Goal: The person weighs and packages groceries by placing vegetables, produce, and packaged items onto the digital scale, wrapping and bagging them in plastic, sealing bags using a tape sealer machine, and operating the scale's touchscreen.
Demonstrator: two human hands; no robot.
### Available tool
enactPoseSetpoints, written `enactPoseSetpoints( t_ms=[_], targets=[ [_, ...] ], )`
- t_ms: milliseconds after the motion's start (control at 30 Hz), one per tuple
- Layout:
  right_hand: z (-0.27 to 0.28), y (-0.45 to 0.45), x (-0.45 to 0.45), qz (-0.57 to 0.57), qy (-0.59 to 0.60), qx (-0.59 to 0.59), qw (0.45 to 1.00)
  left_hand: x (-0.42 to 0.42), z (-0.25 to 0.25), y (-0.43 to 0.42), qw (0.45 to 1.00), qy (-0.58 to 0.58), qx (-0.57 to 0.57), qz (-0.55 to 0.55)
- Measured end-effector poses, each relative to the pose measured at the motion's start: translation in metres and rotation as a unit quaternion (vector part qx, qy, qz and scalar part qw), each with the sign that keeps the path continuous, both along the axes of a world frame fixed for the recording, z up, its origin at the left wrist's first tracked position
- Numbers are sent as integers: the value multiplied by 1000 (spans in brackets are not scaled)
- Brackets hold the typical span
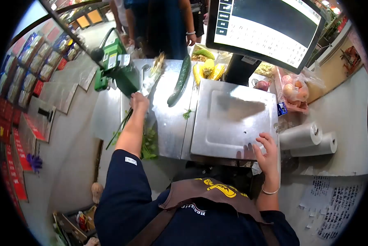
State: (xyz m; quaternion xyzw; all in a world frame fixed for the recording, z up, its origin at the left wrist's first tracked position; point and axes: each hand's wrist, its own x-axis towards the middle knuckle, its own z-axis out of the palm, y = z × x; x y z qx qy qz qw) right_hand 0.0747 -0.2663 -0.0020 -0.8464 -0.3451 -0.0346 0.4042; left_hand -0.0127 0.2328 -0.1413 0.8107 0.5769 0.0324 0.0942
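Observation:
My left hand (139,101) is closed beside the foot of a green machine (120,69); dark green stems (124,125) run from it down toward my forearm, and leaves (149,143) show on the other side of the arm. Pale root ends in clear plastic (152,78) lie just beyond the hand. My right hand (266,149) hovers over the near right corner of a metal scale plate (233,123), fingers apart and holding nothing. A long green cucumber (180,84) lies on the metal counter (163,127), near a small leafy sprig (187,114).
Behind the scale stand a screen (266,28) and yellow vegetables (208,69). To the right are a red onion (262,85), bagged round produce (294,90) and plastic bag rolls (300,136). People (159,24) stand across the counter.

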Motion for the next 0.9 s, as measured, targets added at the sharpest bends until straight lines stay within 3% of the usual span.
enactPoseSetpoints(
  t_ms=[67, 100, 133, 233, 300, 333, 400, 467, 500, 533, 567, 600, 633, 700, 867, 900],
  targets=[
    [-1, -7, -3, -31, -12, -17, 999, 28, 12, -27, 984, 25, 156, -82],
    [-3, -12, -5, -48, -9, -21, 999, 48, -22, -22, 954, -16, 255, -156],
    [-3, -15, -8, -60, 4, -29, 998, 65, -8, -34, 962, -48, 153, -223],
    [-6, -32, -21, -111, 38, -45, 992, 115, -28, -54, 957, -122, -52, -259],
    [-4, -38, -29, -122, 31, -53, 991, 139, -66, -41, 943, -159, -112, -269],
    [-3, -42, -32, -130, 32, -58, 989, 156, -121, -17, 938, -215, -180, -205],
    [-5, -57, -34, -129, 12, -59, 990, 133, -39, -64, 935, -239, -129, -227],
    [-6, -73, -35, -182, 40, -49, 981, 122, -49, -54, 919, -299, -152, -207],
    [-10, -84, -34, -223, 22, -52, 973, 118, -92, -31, 879, -403, -145, -209],
    [-19, -95, -31, -258, 5, -55, 964, 89, -31, -63, 885, -358, -226, -194],
    [-24, -116, -24, -295, -21, -35, 954, 59, 26, -102, 916, -305, -146, -215],
    [-30, -130, -17, -323, -42, -45, 944, 37, 17, -102, 897, -364, -120, -217],
    [-25, -138, -12, -355, -11, -23, 935, 14, 11, -100, 869, -422, -171, -194],
    [-24, -158, -2, -387, 2, -1, 922, -38, 44, -124, 836, -451, -207, -235],
    [-39, -177, 29, -359, -26, 32, 932, -81, 131, -213, 828, -354, -278, -333],
    [-38, -175, 31, -354, -6, 38, 935, -74, 129, -223, 812, -346, -298, -364]
  ],
)
